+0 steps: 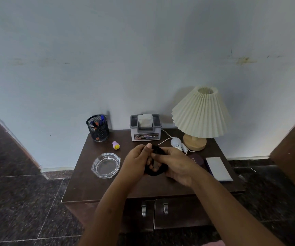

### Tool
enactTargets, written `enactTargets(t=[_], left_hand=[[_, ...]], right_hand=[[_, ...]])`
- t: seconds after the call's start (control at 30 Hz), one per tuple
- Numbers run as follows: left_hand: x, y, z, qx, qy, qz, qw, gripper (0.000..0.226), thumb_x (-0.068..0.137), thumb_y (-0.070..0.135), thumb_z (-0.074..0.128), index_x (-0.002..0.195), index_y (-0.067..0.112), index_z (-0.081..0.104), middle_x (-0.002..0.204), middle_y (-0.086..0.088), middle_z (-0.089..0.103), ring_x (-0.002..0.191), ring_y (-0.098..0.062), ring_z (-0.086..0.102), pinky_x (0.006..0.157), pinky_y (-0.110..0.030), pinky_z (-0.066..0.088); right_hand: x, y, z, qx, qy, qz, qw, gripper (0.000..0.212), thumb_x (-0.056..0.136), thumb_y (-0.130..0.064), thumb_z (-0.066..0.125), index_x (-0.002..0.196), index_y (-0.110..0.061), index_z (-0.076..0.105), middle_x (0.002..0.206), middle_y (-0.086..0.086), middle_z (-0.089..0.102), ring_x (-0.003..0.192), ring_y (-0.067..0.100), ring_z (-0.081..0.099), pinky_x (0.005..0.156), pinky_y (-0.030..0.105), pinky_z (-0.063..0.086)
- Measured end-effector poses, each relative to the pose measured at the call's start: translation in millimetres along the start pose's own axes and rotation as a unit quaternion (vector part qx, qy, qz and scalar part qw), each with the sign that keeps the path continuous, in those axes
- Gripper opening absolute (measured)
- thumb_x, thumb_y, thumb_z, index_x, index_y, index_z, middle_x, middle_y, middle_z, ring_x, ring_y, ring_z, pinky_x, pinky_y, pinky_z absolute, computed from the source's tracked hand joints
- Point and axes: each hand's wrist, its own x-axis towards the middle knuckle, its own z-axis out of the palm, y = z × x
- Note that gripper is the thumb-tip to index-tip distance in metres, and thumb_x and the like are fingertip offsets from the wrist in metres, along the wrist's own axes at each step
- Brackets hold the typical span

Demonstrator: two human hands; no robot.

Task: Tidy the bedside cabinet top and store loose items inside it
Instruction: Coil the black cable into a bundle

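The dark wood cabinet (89, 185) fills the lower centre, its two doors closed. A pleated cream lamp (200, 112) stands at right of centre. Both hands meet at mid-frame above the top: the left hand (137, 162) and right hand (176, 166) curl round a cord (154, 173), matte black and gathered into loops, its ends hidden. A tissue box (145, 134) sits behind them, a mesh pen cup (98, 129) and glass ashtray (105, 165) at left, a notebook (218, 168) at right, and a white bulb (176, 142) beside the lamp base.
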Motion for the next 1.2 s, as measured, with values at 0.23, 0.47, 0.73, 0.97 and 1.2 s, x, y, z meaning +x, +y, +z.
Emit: enactTargets(t=[0.23,0.47,0.73,0.97,1.2], left_hand=[[4,0,-9,0.054,0.095,0.056,0.992,0.024,0.097,0.033,0.043,0.083,0.028,0.063,0.057,0.009,0.062,0.058,-0.007,0.058,0.067,-0.036,0.051],[1,9,-13,0.045,0.087,0.055,0.994,0.025,0.097,0.032,0.041,0.088,0.021,0.061,0.071,-0.005,0.057,0.073,-0.022,0.052,0.076,-0.052,0.049],[3,5,-15,0.037,0.033,0.057,0.997,0.025,0.098,0.027,0.039,0.09,0.019,0.061,0.069,0.0,0.057,0.069,-0.014,0.052,0.067,-0.03,0.044],[7,-3,-17,0.142,0.086,0.131,0.977,0.027,0.098,0.025,0.041,0.073,0.026,0.05,0.064,0.005,0.049,0.064,-0.011,0.044,0.062,-0.018,0.036],[5,-4,-14,0.169,0.025,0.115,0.979,0.019,0.096,0.016,0.047,0.082,0.027,0.05,0.073,0.003,0.053,0.063,-0.002,0.054,0.055,-0.018,0.047]], right_hand=[[-2,-2,0,0.025,-0.021,-0.019,0.999,0.025,0.088,0.001,0.055,0.105,-0.011,0.069,0.094,0.006,0.072,0.085,0.014,0.069,0.069,0.021,0.054],[0,2,4,0.116,0.002,-0.114,0.987,0.062,0.08,0.023,0.047,0.12,-0.025,0.052,0.087,0.012,0.072,0.086,0.016,0.07,0.069,0.027,0.057],[0,6,8,0.144,-0.032,-0.143,0.979,0.055,0.077,0.026,0.04,0.1,-0.019,0.058,0.079,0.007,0.068,0.073,0.013,0.066,0.068,0.026,0.056],[-1,4,6,0.152,-0.085,-0.164,0.971,0.055,0.08,0.025,0.039,0.094,-0.02,0.067,0.086,0.003,0.069,0.082,0.011,0.065,0.077,0.028,0.052],[0,7,8,0.145,-0.044,-0.179,0.972,0.062,0.071,0.034,0.034,0.09,-0.016,0.066,0.078,0.004,0.058,0.075,0.01,0.058,0.068,0.02,0.054]])
